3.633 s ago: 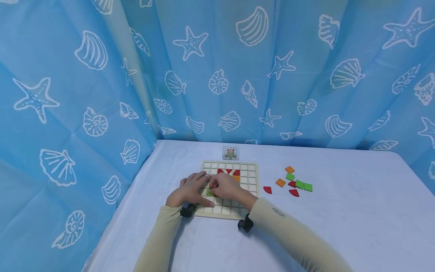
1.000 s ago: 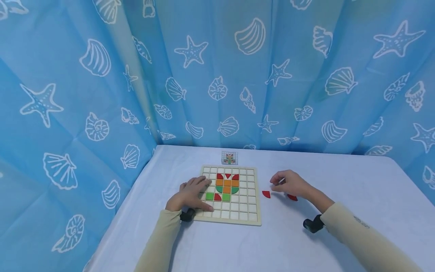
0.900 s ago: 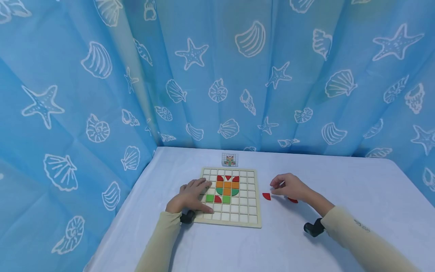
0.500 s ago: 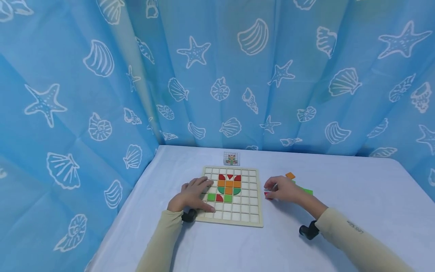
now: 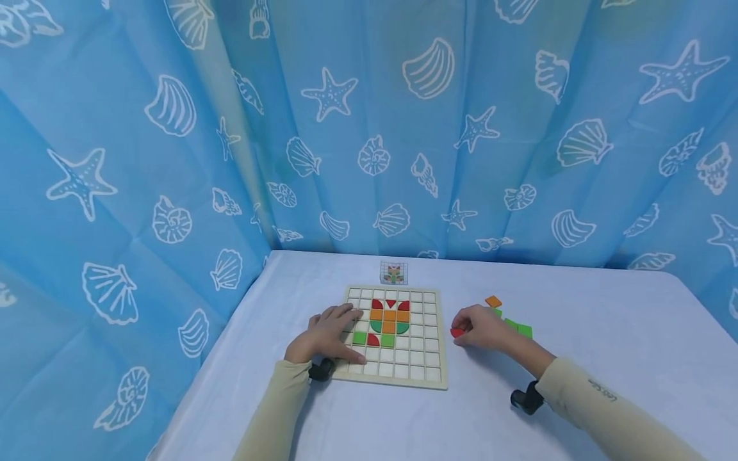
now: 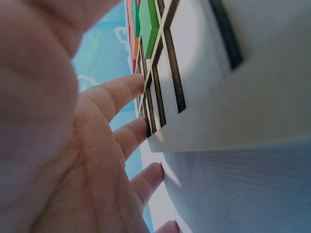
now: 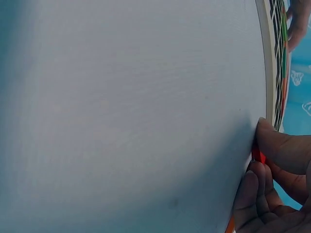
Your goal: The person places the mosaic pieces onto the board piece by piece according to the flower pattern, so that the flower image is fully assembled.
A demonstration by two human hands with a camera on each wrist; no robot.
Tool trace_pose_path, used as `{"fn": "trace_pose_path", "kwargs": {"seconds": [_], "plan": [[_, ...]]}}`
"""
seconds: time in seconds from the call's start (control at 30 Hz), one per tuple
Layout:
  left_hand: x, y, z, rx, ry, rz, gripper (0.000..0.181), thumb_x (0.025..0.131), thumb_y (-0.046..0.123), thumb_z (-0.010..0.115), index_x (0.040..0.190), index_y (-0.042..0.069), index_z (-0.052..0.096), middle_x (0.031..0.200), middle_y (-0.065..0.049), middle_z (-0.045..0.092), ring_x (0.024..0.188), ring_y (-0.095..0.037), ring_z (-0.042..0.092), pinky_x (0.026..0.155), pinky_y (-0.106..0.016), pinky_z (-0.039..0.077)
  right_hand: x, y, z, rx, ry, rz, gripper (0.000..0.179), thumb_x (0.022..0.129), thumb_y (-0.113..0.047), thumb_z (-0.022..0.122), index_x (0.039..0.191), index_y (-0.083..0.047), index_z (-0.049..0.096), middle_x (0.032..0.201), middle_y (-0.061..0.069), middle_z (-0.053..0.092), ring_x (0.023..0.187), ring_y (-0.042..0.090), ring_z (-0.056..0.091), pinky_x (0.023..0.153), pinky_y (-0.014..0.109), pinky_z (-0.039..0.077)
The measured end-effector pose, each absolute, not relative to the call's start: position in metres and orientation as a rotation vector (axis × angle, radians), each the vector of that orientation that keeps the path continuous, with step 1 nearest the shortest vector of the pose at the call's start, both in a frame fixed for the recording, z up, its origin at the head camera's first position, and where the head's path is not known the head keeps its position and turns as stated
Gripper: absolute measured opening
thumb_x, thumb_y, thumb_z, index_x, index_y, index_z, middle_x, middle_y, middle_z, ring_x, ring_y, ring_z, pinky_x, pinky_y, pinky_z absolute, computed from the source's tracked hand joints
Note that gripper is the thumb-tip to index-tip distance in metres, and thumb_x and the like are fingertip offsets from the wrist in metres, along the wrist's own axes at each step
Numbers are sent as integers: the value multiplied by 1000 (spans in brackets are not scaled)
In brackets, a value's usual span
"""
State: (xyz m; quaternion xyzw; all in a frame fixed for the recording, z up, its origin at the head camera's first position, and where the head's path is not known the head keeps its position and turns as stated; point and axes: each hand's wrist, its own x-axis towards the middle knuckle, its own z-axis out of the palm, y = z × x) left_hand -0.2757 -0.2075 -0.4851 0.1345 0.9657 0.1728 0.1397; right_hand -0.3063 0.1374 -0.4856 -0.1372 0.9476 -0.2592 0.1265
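My left hand (image 5: 325, 336) lies with spread fingers on the left edge of a wooden grid board (image 5: 403, 383). In the left wrist view its fingertips (image 6: 136, 85) rest at the board's edge. Tiles on the board form a pattern: red pieces (image 5: 403, 306) on top, orange squares (image 5: 389, 315) beneath, dark green rounded pieces (image 5: 402, 328) at the sides, and a light green square (image 5: 360, 338) lower left. Right of the board, my right hand (image 5: 481, 328) pinches a red quarter-circle tile (image 5: 458, 332) between thumb and fingers; the right wrist view shows red (image 7: 259, 154) between the fingertips.
Behind the board lies a small pattern card (image 5: 394, 273). Beyond my right hand are loose tiles: an orange square (image 5: 493, 301) and light green squares (image 5: 524, 330). A blue shell-print curtain (image 5: 369, 128) borders the white-covered table (image 5: 605, 333) at the back and left.
My right hand has left the board, reached over the loose tiles, then moved left to the red quarter-circle and gripped it. More tiles now sit on the board. The left hand has stayed in place.
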Motion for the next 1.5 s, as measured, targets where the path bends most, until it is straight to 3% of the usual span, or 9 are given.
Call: {"fn": "trace_pose_path", "kwargs": {"seconds": [0.37, 0.57, 0.93, 1.17, 1.5], "plan": [[-271, -207, -485, 401, 2796, 496, 101, 68, 62, 81, 152, 26, 38, 161, -6, 28, 147, -31, 23, 113, -64, 22, -302, 133, -488, -459, 2762, -769, 16, 82, -9, 80, 90, -15, 67, 84, -3, 64, 79, 15, 56, 78, 32, 54], [-273, -206, -485, 399, 2796, 497, 101, 69, 62, 81, 152, 26, 37, 161, -6, 28, 148, -32, 22, 114, -64, 21, -303, 133, -487, -421, 2806, -788, 16, 83, -14, 80, 96, -15, 69, 86, -3, 67, 80, 15, 57, 79, 32, 55], [-275, -208, -480, 420, 2794, 488, 100, 70, 61, 81, 152, 24, 37, 161, -7, 27, 147, -32, 23, 113, -65, 21, -307, 131, -477, -400, 2757, -966, 14, 90, -12, 71, 104, -11, 71, 78, 2, 61, 69, 16, 55, 61, 27, 50], [-279, -208, -479, 406, 2797, 487, 101, 69, 63, 81, 152, 26, 36, 162, -6, 27, 148, -31, 22, 114, -64, 21, -311, 122, -473, -375, 2658, -1100, 8, 90, -19, 72, 95, -13, 72, 82, 0, 68, 72, 17, 57, 62, 28, 49], [-273, -206, -480, 395, 2778, 505, 101, 69, 61, 82, 152, 25, 37, 161, -6, 28, 148, -31, 23, 114, -65, 21, -312, 97, -478, -245, 2541, -1242, 9, 88, -16, 74, 93, -8, 71, 85, 5, 67, 73, 18, 57, 63, 24, 51]]}}
